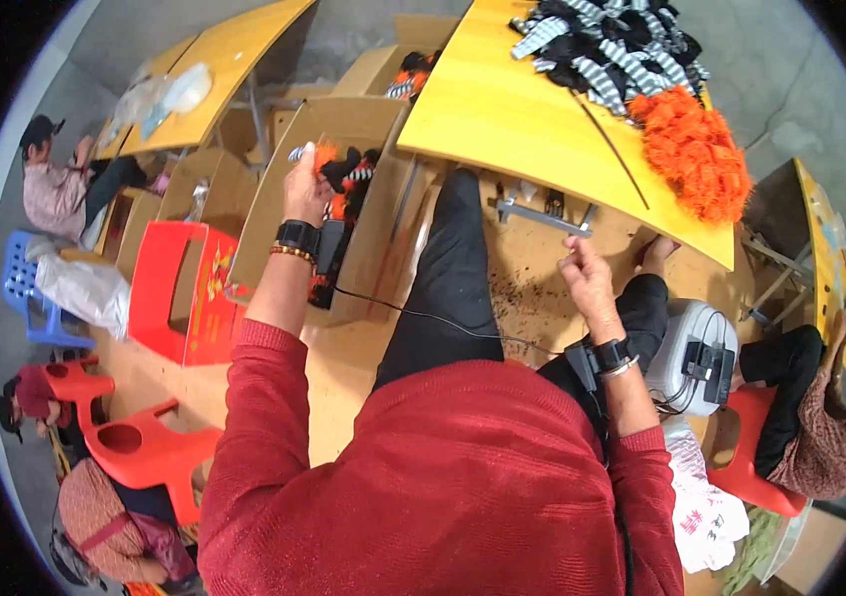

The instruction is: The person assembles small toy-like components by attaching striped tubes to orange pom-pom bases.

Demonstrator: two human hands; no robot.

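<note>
My left hand (306, 189) is over an open cardboard box (284, 233), its fingers closed round a small soft piece (323, 156) with orange fuzz and a striped end. More black, orange and striped soft pieces (358, 171) lie in the box beneath it. My right hand (587, 278) is near the front edge of the yellow table (502, 99), fingers curled together. Anything between those fingertips is too small to make out. On the table are a heap of black-and-white striped pieces (607, 50) and a fluffy orange pile (696, 154), with a thin dark rod (610, 149) beside them.
A red box (179, 293) and red plastic stools (150, 447) stand at my left. A white rounded case (691, 348) with cables is by my right knee. A black cable (443, 320) crosses my lap between my wrists. Other people (830, 427) sit on both sides.
</note>
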